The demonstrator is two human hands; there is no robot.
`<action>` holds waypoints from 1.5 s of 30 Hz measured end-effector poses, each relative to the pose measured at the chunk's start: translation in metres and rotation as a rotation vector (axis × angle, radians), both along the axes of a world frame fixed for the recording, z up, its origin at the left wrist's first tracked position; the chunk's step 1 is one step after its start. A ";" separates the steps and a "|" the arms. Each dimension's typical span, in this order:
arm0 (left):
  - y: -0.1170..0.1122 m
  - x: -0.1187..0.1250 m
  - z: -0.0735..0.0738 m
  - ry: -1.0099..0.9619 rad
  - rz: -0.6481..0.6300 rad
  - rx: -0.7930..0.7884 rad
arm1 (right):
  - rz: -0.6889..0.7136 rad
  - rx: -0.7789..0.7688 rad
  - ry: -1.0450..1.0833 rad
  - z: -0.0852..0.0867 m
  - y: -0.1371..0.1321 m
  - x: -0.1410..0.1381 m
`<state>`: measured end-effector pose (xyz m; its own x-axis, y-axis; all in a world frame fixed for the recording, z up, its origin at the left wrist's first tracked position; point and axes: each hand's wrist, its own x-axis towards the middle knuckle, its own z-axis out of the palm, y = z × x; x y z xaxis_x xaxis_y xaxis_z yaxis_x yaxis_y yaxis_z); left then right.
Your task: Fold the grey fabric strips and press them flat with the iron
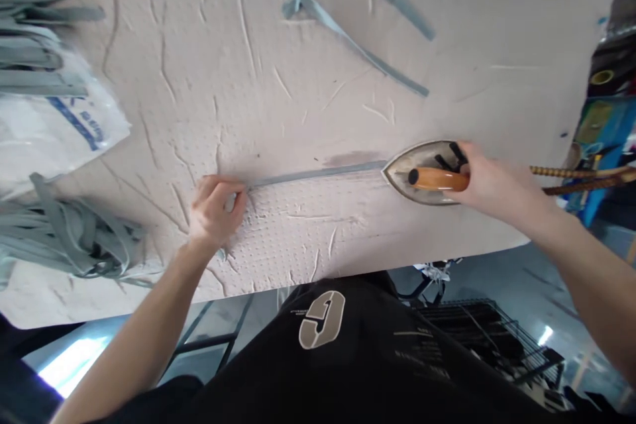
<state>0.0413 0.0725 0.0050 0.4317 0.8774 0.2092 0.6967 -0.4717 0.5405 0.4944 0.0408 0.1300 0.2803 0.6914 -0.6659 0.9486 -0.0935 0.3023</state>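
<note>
A narrow grey-blue fabric strip [318, 173] lies stretched across the pale, wrinkled cloth surface [308, 106]. Its left end is pinched between the thumb and fingers of my left hand [217, 209]. At the strip's right end sits an iron [427, 197], its pointed tip to the left and over the strip. My right hand [484, 179] is wrapped around the back of the iron's orange-brown handle [440, 179]. How much of the strip lies under the iron is hidden.
Another grey-blue strip [348, 33] lies folded farther back. At left are a heap of strips [79, 232] and a plastic bag [99, 119] below more bundled strips [40, 46]. Brown-wrapped cords [571, 173] run right from the iron. A dark wire rack [491, 324] stands below the table.
</note>
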 end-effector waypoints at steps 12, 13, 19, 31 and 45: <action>0.013 0.182 0.008 0.067 -0.075 -0.134 | -0.072 0.108 0.076 -0.008 -0.010 0.013; 0.011 0.190 0.002 0.081 -0.095 -0.133 | -0.082 0.085 0.045 -0.009 -0.008 0.013; 0.003 0.195 -0.010 0.130 -0.130 -0.108 | -0.186 0.021 0.038 -0.008 -0.001 0.023; 0.003 0.199 -0.005 0.166 -0.085 -0.247 | -0.161 0.027 0.123 -0.005 0.010 -0.006; 0.004 0.201 -0.005 0.140 -0.085 -0.262 | -0.206 -0.003 0.018 0.004 0.009 -0.007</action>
